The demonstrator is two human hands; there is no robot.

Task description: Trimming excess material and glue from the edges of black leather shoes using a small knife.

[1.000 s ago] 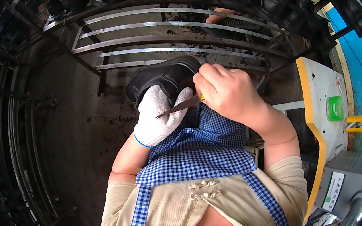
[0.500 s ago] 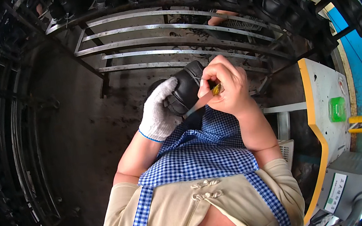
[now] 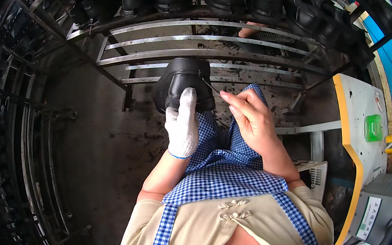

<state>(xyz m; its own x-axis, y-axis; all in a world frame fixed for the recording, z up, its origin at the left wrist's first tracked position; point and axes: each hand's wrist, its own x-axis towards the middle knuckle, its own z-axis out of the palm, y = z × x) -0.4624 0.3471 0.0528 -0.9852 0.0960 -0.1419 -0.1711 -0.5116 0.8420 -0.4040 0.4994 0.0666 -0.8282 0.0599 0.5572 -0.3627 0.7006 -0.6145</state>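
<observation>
L hand (image 3: 182, 124) gloved, fingers wrapped on black shoe (image 3: 183, 83), now lifted to 12 | R hand (image 3: 249, 114) bare, pinching thin tool (image 3: 211, 89), blade pulled off shoe to 3 | cut pass looks done

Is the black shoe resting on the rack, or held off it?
Held off it. The gloved left hand grips the black shoe in front of the metal rack bars; the bare right hand holds a thin tool beside it.

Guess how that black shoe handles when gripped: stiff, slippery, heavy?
The shoe probably holds its shape: its upper shows no sag under the gloved left hand. Its glossy surface looks slippery, though the knit glove likely helps grip. One hand carries it, so it is likely fairly light.
</observation>
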